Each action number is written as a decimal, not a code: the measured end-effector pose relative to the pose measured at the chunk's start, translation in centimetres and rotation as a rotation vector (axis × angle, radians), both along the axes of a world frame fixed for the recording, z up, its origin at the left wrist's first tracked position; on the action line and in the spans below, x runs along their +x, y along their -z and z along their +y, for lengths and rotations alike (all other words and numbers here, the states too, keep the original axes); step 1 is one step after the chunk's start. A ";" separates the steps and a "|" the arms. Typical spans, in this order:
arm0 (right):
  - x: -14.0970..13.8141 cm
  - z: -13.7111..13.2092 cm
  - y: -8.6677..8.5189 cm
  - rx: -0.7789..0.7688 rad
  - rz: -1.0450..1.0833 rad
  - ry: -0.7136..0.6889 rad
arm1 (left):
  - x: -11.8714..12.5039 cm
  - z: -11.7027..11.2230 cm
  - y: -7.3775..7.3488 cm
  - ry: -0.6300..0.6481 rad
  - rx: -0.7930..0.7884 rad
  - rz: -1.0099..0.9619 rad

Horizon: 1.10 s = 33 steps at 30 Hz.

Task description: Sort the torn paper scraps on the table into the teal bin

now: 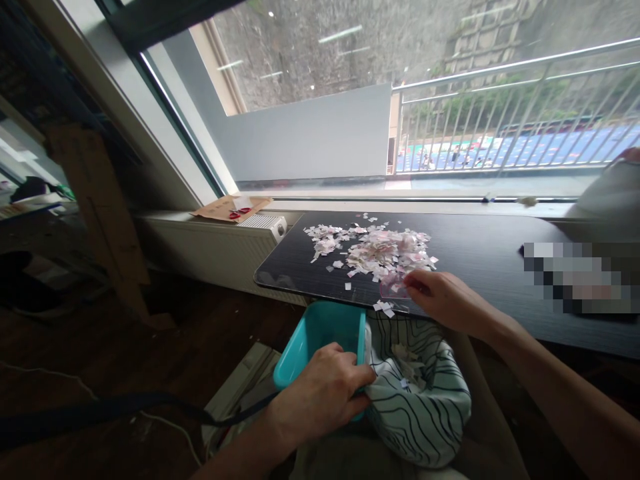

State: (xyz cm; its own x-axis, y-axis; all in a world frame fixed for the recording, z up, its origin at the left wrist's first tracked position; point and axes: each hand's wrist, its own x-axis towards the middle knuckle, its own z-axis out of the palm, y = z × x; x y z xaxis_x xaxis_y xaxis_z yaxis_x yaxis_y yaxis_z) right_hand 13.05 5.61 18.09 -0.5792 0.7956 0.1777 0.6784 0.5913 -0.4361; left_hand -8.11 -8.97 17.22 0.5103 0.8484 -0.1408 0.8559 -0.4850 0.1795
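Observation:
Scraps of cut paper [385, 250] lie heaped on the dark table [475, 247], with a few at its front edge. My right hand [440, 297] is closed on a thin, see-through pinkish plastic sheet [387, 288] at the near side of the heap; its exact kind is unclear. Below the table edge, my left hand [330, 387] is closed over the near rim of a teal plastic bin [305, 340]. Its fingertips also meet the edge of a striped cloth bag [425, 413], which sits open beside the bin with paper scraps inside.
Red scissors [240, 213] rest on brown cardboard [215, 209] above the radiator [225, 243]. A blurred-out object [580, 277] lies on the table's right side. The window stands behind the table. A dark strap [150, 403] crosses the lower left, and a cable runs along the floor.

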 end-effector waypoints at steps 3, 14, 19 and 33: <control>0.1 -0.1 0.1 -0.017 -0.017 -0.012 | 0.0 0.0 0.1 -0.003 0.007 -0.001; 1.2 -1.0 -0.9 -0.047 -0.007 0.010 | 0.4 0.1 0.0 0.020 0.010 0.014; 1.3 -0.7 -0.6 -0.055 -0.039 0.031 | 1.7 0.3 0.2 0.122 0.044 0.013; 0.5 -1.0 -0.1 -0.033 -0.022 0.006 | 5.9 1.7 0.1 0.339 0.066 0.002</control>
State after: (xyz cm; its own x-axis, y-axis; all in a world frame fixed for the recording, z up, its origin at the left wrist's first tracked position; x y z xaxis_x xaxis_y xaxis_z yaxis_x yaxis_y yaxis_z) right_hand 13.59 4.62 18.16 -0.5778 0.8044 0.1381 0.6917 0.5725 -0.4402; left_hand -2.18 -7.24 17.14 0.7647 0.6377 -0.0925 0.6441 -0.7526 0.1367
